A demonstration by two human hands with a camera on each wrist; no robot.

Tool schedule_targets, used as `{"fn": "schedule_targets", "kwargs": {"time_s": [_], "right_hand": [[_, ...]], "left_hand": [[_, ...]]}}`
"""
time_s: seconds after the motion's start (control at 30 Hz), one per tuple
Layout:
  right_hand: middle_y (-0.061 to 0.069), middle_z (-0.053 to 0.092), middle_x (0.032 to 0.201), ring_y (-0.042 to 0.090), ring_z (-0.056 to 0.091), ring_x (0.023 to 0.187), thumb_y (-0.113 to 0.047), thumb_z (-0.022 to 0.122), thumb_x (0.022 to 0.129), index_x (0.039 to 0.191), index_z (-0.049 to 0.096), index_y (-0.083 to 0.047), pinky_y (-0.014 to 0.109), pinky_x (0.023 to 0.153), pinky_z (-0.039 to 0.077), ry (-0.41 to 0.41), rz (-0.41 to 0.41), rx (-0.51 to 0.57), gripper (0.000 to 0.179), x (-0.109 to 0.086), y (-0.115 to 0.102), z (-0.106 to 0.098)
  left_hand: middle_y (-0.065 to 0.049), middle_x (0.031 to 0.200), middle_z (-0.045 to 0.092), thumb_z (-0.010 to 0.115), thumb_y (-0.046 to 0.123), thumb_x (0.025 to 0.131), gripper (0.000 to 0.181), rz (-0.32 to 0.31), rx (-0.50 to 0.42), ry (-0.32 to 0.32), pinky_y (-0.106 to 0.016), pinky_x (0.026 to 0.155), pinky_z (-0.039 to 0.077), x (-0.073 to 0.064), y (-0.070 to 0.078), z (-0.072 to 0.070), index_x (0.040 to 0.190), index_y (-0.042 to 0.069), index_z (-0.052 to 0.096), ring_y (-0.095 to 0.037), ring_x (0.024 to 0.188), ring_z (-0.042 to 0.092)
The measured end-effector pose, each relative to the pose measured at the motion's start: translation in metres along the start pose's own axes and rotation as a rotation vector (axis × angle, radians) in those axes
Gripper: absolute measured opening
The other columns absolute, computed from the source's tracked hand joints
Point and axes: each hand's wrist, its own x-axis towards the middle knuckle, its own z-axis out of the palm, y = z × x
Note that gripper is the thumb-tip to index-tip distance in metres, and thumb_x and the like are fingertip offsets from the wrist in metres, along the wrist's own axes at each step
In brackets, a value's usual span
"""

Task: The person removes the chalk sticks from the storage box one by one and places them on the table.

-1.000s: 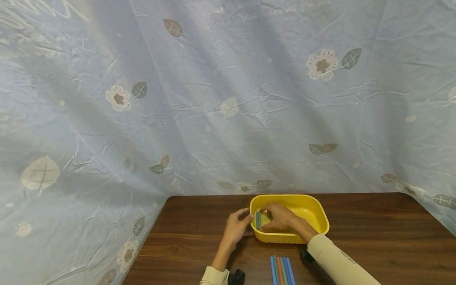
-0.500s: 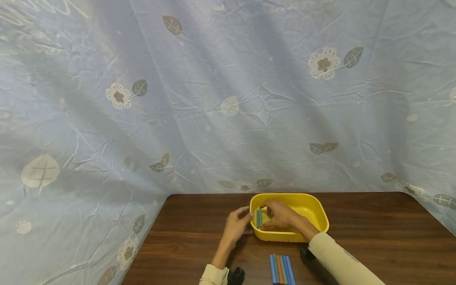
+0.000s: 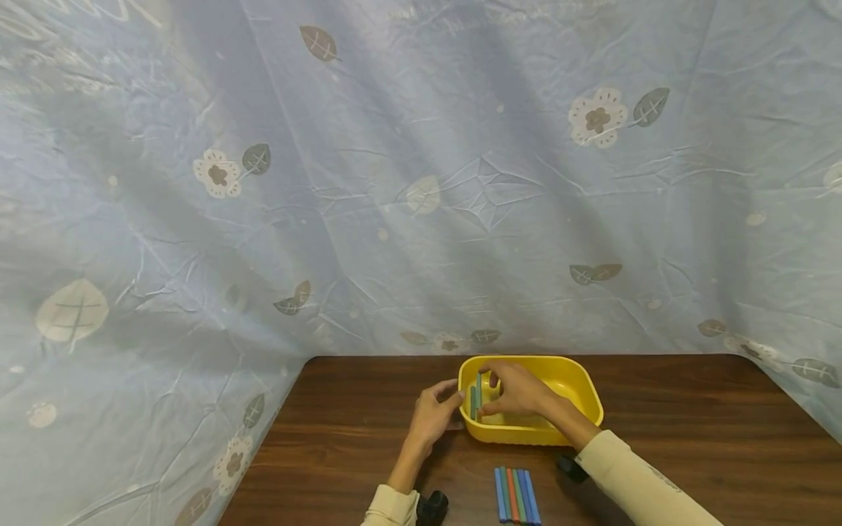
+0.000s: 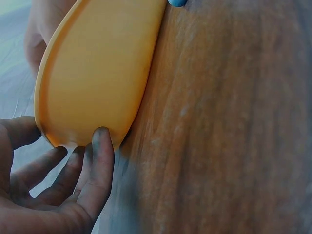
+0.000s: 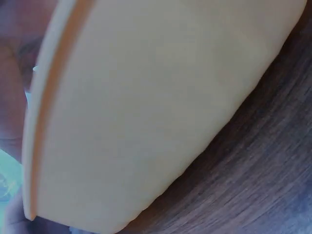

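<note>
A yellow plastic tub [image 3: 533, 436] sits on the table. My left hand [image 3: 429, 418] grips its left end, thumb at the rim and fingertips against the outer wall, as the left wrist view shows [image 4: 73, 195]. Inside the tub, my right hand [image 3: 522, 391] pinches a slim green stick [image 3: 479, 392] lengthwise, index finger at its far end and thumb at its near end. Another green stick [image 3: 473, 403] lies just left of it along the tub's end wall. In the right wrist view the tub's wall [image 5: 136, 107] hides most of the right hand.
In front of the tub, a row of several blue, green and orange sticks [image 3: 511, 489] lies side by side on the dark wooden table [image 3: 355, 431]. A patterned light-blue curtain [image 3: 368, 256] hangs behind the table and along its left side.
The right hand's green stick has come up and away from the other green stick, leaving a gap between them. The left hand stays at the tub's end.
</note>
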Motion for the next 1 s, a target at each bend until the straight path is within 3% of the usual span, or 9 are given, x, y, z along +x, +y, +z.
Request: {"fn": "schedule_targets", "kwargs": {"time_s": [0.4,0.6,0.8,1.0], "right_hand": [[0.011,0.071,0.114,0.013,0.060,0.084,-0.040,0.092,0.085,0.147,0.060,-0.007,0.031,0.068,0.054,0.040,-0.006,-0.019,0.078,-0.021,-0.016,-0.021],[0.007,0.070,0.109,0.020,0.066,0.091,-0.045,0.093,0.083,0.145,0.061,-0.006,0.030,0.070,0.055,0.056,-0.029,-0.017,0.079,-0.034,-0.024,-0.033],[0.006,0.070,0.107,0.016,0.066,0.089,-0.045,0.093,0.082,0.142,0.062,-0.006,0.025,0.070,0.056,0.064,-0.071,-0.022,0.078,-0.047,-0.027,-0.038],[0.007,0.071,0.111,0.015,0.066,0.091,-0.048,0.092,0.083,0.142,0.062,-0.006,0.026,0.071,0.058,0.042,-0.063,0.020,0.078,-0.059,-0.028,-0.039]], "left_hand": [[-0.029,0.139,0.067,0.069,0.022,0.105,0.049,0.004,0.005,-0.004,-0.046,0.075,0.072,0.000,-0.002,0.001,0.148,-0.001,0.062,-0.041,0.100,0.079],[-0.028,0.139,0.067,0.070,0.023,0.104,0.050,0.010,0.006,-0.001,-0.045,0.076,0.072,0.001,-0.002,0.001,0.147,-0.002,0.062,-0.034,0.099,0.079],[-0.028,0.139,0.067,0.070,0.022,0.104,0.048,0.022,0.014,0.007,-0.047,0.076,0.072,0.001,-0.004,0.001,0.146,-0.001,0.063,-0.034,0.101,0.078],[-0.030,0.142,0.065,0.069,0.021,0.105,0.048,0.032,0.014,0.010,-0.050,0.076,0.071,0.000,-0.002,0.001,0.147,-0.002,0.062,-0.038,0.107,0.076]]}}
